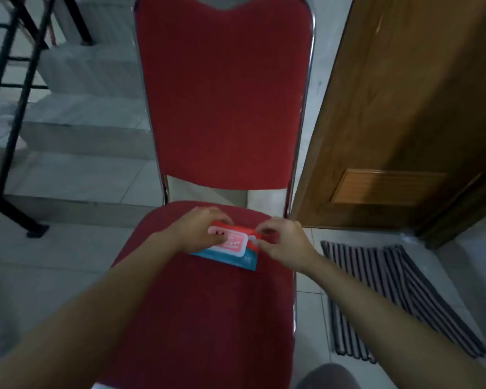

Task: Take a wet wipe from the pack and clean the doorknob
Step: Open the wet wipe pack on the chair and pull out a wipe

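At frame centre my left hand presses the wipe pack; my right hand pinches its flap; no wipe out, doorknob unseen.

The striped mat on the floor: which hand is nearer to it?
The right hand. It pinches the right end of the wipe pack on the chair seat, on the side toward the striped mat. The left hand presses the pack's left part, farther away.

The near half of the chair seat lies bare, open to reach. Toward its back edge the wipe pack and both hands crowd the middle; the backrest walls off beyond
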A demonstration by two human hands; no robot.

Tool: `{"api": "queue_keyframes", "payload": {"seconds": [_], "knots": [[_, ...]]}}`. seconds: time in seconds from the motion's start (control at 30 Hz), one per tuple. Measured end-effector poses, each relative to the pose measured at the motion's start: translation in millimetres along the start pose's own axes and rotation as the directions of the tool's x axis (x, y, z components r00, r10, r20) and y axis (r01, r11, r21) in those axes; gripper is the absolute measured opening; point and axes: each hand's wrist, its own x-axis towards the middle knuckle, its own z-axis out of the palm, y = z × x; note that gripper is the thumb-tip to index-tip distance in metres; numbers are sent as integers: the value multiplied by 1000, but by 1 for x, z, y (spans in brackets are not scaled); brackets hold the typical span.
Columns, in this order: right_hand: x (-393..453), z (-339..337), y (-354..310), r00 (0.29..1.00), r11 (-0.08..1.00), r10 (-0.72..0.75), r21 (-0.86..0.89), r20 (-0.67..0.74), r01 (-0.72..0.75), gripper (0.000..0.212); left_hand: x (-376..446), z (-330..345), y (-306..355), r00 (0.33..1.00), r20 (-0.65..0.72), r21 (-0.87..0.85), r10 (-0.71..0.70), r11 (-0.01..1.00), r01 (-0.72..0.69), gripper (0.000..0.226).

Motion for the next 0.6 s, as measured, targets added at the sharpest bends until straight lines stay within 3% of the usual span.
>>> {"api": "queue_keyframes", "payload": {"seconds": [0.2,0.33,0.5,0.6], "knots": [[2,66,38,993,990,-117,-75,-6,116,28,-1,60,-34,999,-8,89,35,995,-34,39],[6,85,51,983,988,-125,-106,-138,111,39,1,75,-50,986,-145,106,79,992,-63,37],[11,86,57,978,989,-140,-64,-154,132,53,6,80,-52,971,-221,164,86,985,-50,28],[13,84,59,981,992,-126,-36,-150,122,57,9,85,-51,913,-404,52,51,998,-33,20]]}}
